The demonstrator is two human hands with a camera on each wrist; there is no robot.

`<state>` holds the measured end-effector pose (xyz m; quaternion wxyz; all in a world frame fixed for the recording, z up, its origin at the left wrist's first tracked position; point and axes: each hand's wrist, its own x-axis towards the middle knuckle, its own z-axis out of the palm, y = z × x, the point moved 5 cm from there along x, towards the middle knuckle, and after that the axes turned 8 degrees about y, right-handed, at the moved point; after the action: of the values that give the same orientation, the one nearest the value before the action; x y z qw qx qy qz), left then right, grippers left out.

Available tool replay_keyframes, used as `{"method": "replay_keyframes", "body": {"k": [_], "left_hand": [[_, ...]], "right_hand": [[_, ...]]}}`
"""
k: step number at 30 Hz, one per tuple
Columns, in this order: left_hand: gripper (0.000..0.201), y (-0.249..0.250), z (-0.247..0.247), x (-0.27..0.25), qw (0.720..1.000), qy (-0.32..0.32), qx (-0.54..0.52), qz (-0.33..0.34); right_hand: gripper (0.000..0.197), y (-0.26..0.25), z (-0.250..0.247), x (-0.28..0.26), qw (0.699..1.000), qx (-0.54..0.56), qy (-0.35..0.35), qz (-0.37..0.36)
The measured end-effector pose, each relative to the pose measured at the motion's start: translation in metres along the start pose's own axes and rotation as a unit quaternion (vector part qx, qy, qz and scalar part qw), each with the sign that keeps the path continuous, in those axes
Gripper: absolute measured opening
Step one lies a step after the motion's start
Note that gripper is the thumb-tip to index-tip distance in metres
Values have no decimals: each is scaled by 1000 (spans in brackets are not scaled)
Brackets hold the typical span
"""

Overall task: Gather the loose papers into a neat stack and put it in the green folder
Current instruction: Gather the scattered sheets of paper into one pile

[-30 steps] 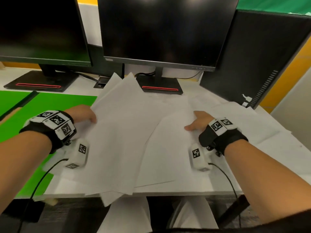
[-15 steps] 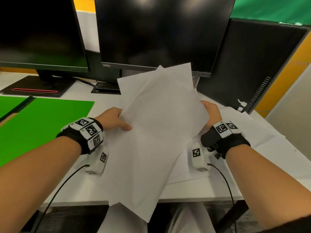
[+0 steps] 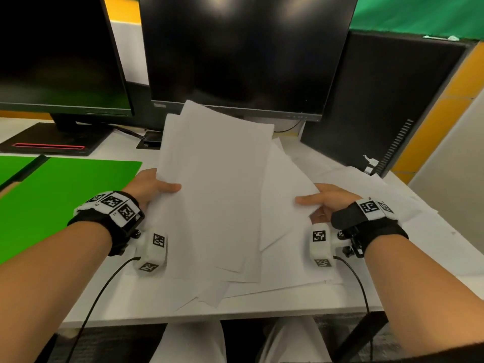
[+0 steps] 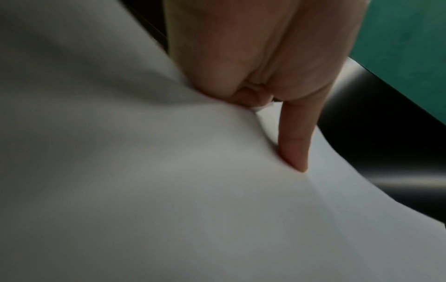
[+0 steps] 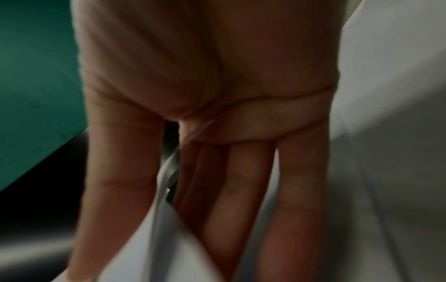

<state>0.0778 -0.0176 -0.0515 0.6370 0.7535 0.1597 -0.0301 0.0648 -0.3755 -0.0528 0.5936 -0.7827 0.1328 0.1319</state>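
Observation:
A loose bundle of white papers (image 3: 222, 184) is lifted at a tilt over the desk, its far edge near the middle monitor. My left hand (image 3: 154, 186) pinches the bundle's left edge, thumb on top; in the left wrist view a fingertip (image 4: 293, 152) presses into the sheets (image 4: 169, 181). My right hand (image 3: 318, 199) grips the right edge, thumb over the paper and fingers (image 5: 239, 190) under the sheets (image 5: 166, 229). The corners are fanned and uneven. The green folder (image 3: 60, 195) lies open and flat on the desk at the left.
Two dark monitors (image 3: 243, 53) stand at the back, with a black stand base (image 3: 52, 140) at the left and a black computer case (image 3: 387, 100) at the right. More white sheets (image 3: 424, 231) lie on the white desk (image 3: 262, 307) at the right. Wrist cables hang off the front edge.
The papers were spread on the desk, then swept together and lifted. Since half a second ago the bundle has turned more upright and my hands have shifted to its side edges.

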Motion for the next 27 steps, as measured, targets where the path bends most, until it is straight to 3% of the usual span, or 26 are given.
{"method": "replay_keyframes", "body": {"k": [2,3,5,6,8,10,12,14,16,20,23,26,27], "left_hand": [[29,-9,-9,7,999,21,20,-45],[44,-16,-12,12,997,32,33,-65],[76,-32,-17,26,993,42,55,-99],[78,-38,-16,31,992,41,53,-111],[61,-44,-14,36,989,48,53,-126],[49,-38,-7,25,988,41,78,-129],[38,-33,1,17,985,-1,111,-132],[38,-31,10,7,979,-57,133,-143],[44,-25,17,-4,977,-89,132,-143],[24,-8,30,-11,987,-79,91,-102],[37,0,34,-13,993,-46,73,-81],[69,-3,22,-6,999,11,-6,-53],[70,-4,19,-5,999,11,-23,-48]], "right_hand": [[35,7,4,-1,1000,12,-18,21],[35,10,6,0,999,35,-6,26],[24,17,4,11,990,117,66,41],[21,22,1,16,983,145,107,45],[23,28,6,20,978,155,131,50],[22,31,25,14,984,142,79,70],[20,27,40,10,992,98,35,74],[24,20,43,8,996,51,58,54],[35,16,44,11,994,-7,103,22],[79,15,71,11,999,15,25,-21],[88,8,77,16,996,39,13,-78],[90,0,70,2,981,173,26,-88],[84,0,67,-1,973,217,28,-80]]}}
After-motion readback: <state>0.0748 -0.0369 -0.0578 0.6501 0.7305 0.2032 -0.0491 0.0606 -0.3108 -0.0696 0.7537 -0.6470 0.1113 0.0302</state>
